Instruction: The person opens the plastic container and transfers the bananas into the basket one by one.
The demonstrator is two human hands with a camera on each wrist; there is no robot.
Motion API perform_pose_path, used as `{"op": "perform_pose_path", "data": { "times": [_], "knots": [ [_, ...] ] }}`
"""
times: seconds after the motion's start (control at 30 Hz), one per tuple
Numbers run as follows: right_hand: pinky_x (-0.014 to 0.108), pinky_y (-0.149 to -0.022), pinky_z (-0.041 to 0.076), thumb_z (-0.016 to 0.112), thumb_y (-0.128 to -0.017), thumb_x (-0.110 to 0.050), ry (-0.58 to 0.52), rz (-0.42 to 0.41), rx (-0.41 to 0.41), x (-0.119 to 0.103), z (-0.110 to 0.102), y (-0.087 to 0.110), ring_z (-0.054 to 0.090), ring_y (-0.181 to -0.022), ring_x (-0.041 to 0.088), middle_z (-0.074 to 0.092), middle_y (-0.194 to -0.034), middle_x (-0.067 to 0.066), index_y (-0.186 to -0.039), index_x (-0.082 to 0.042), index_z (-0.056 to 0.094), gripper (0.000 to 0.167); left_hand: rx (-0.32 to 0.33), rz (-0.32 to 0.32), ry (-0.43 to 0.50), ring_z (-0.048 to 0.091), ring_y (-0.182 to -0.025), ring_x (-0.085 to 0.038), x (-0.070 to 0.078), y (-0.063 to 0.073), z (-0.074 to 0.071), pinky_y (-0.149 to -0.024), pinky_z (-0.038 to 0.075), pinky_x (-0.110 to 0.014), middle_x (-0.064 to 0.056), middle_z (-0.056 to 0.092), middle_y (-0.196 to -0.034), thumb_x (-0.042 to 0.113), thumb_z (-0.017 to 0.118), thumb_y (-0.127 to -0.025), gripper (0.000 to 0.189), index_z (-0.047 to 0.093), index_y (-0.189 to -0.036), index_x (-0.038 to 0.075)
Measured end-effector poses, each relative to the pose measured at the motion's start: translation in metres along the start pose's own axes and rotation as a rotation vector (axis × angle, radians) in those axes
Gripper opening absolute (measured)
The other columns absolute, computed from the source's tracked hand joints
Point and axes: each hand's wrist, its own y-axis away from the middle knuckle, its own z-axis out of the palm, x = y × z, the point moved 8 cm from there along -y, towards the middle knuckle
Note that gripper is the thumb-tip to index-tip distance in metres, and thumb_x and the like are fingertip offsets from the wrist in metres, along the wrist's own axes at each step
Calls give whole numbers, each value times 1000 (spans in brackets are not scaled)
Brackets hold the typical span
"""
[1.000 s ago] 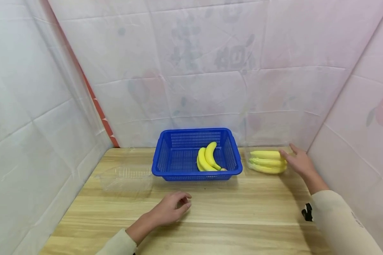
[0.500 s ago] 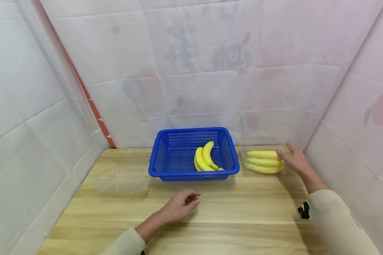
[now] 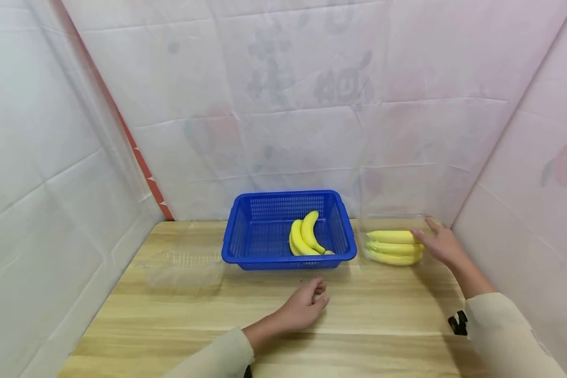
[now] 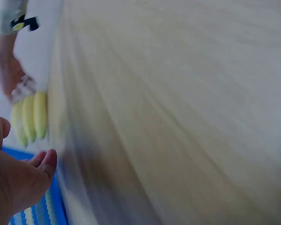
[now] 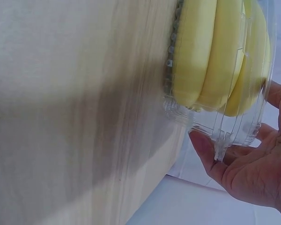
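In the head view, my right hand (image 3: 444, 243) grips the right end of a clear plastic clamshell box (image 5: 210, 123) with several yellow bananas (image 3: 392, 248) side by side inside. In the right wrist view, the thumb is at the box's lower corner and the other fingers reach behind its end. My left hand (image 3: 303, 306) is over the wooden table in front of the basket, its fingers loosely bent and holding nothing. In the left wrist view, that hand lies at the lower left, with the boxed bananas beyond it.
A blue plastic basket (image 3: 252, 260) stands at the back middle, with a few bananas (image 3: 307, 235) in its right half. To its left sits another clear plastic box (image 3: 181, 273). White printed sheets (image 3: 293, 131) enclose the wooden table (image 3: 382, 310) at the back and sides.
My left hand has moved right across the table, from below the basket's middle toward the boxed bananas. The right hand keeps its grip, and the box has come slightly nearer.
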Motion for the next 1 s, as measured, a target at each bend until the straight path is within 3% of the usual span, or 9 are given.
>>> {"op": "perform_pose_path", "data": {
  "times": [0.13,0.23,0.37,0.63,0.8,1.0],
  "knots": [
    [84,-114,26,38,-111,-60,-29,27,-17,0,2,9,17,-145,76,2,-166,49,-167,7,3,94,-36,-4,-62,56,-146,-33,9,-18,19,-123,46,-46,-19,54,-160,35,49,-114,59,41,-160,-1],
    [84,-113,28,39,-111,-59,-35,25,-13,-3,4,14,20,-144,75,5,-166,48,-168,6,4,93,-42,-5,-57,47,-154,-34,18,-33,30,-128,39,-46,-20,50,-164,37,44,-115,63,36,-163,-2],
    [84,-112,29,41,-111,-56,-12,13,7,-4,5,21,24,-143,75,13,-164,50,-167,9,8,91,-23,-31,53,46,-156,-35,30,-57,41,-129,39,-45,-21,47,-167,40,43,-115,66,34,-164,-3],
    [82,-107,38,40,-111,-58,61,15,-12,-3,9,35,34,-138,75,25,-155,56,-167,8,7,93,41,-128,265,45,-157,-28,32,-93,58,-128,40,-42,-11,45,-169,54,53,-109,74,34,-168,12],
    [82,-104,40,39,-110,-61,76,23,-22,-1,13,40,37,-136,75,29,-152,57,-167,8,4,96,92,-178,388,52,-151,-27,34,-105,66,-123,46,-45,-8,54,-164,57,60,-105,72,42,-164,20],
    [83,-103,40,37,-110,-61,89,24,-19,-3,14,41,37,-136,75,30,-151,57,-165,11,5,97,113,-267,441,35,-161,-30,35,-104,71,-131,34,-50,-13,37,-173,60,65,-101,93,23,-171,14]
  ]
}}
